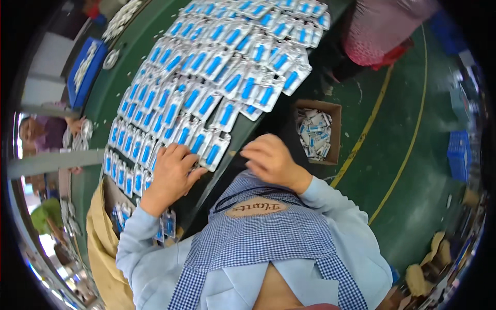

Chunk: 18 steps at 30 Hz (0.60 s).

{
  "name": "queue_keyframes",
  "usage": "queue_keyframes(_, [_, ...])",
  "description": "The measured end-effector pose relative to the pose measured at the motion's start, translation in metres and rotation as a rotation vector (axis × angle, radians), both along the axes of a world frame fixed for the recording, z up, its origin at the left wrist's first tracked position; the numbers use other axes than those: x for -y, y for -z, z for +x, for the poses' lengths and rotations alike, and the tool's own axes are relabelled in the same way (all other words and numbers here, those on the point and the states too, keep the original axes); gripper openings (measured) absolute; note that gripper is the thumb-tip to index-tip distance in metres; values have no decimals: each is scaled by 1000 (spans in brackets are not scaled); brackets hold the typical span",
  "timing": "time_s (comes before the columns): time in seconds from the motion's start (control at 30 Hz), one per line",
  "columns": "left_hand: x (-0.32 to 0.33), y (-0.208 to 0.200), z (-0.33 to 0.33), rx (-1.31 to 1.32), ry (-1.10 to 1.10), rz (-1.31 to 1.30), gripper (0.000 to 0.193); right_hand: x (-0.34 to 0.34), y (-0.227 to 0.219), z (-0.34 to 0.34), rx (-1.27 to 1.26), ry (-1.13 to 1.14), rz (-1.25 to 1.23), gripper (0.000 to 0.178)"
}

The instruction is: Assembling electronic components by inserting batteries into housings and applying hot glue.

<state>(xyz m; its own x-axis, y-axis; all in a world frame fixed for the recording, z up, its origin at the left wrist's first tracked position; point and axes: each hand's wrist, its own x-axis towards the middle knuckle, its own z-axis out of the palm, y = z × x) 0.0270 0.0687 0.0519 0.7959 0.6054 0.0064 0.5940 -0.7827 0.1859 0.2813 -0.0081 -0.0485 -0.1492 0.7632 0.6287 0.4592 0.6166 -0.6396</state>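
Observation:
Rows of small clear packs (213, 155), each with a bright blue strip inside, overlap across the green table (223, 166). My left hand (173, 175) rests on the packs at the near end, fingers bent and thumb apart, touching one pack's lower edge. What lies under its palm is hidden. Just off the table edge, to the right of the nearest packs, my right hand (272, 161) hovers above my checked apron (258, 227). Its fingers are loosely bent and somewhat apart, slightly blurred, and nothing shows in them.
A cardboard box (335, 134) of loose white and blue pieces stands right of the table. More packs (169, 225) lie in a box below my left forearm. Another person (377, 31) stands far right; one more (49, 129) sits across the table, near a blue tray (72, 85).

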Motion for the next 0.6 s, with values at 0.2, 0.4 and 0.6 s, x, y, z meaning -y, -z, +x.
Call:
queue_keyframes(0.2, [-4, -8, 21, -109, -49, 5, 19, 68, 193, 142, -863, 847, -785, 17])
queue_keyframes(0.4, [-1, -23, 12, -100, -168, -79, 19, 177, 354, 165, 700, 844, -1061, 16])
queue_keyframes(0.6, [-25, -40, 44, -222, -173, -387, 26, 53, 203, 224, -968, 957, -550, 16])
